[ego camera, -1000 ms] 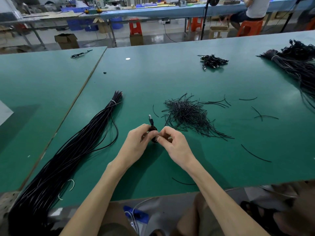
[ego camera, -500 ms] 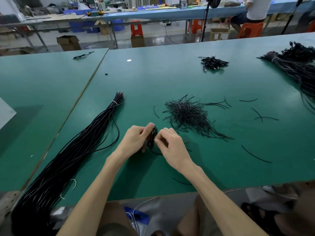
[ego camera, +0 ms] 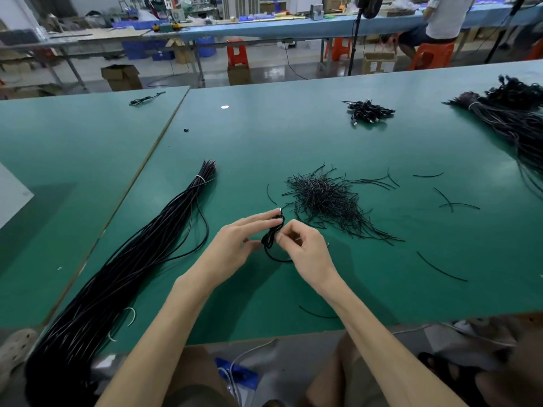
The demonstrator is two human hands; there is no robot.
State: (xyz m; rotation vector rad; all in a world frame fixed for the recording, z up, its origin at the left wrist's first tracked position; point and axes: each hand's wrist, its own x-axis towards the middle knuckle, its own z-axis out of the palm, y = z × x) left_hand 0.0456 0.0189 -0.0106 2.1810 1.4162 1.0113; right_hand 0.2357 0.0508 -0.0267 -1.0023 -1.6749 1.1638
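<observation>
Green workbench (ego camera: 382, 289), thin black cable (ego camera: 271, 235) being coiled.
Pinched by left hand (ego camera: 232, 248) and right hand (ego camera: 305, 251); binding the coil likely comes next.

cable bundle (ego camera: 123, 274) left, cut ties (ego camera: 326, 201) right

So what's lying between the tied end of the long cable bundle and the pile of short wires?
Head view: one loose short wire lies on the green table between the cable bundle and the pile; the rest is bare.
</observation>
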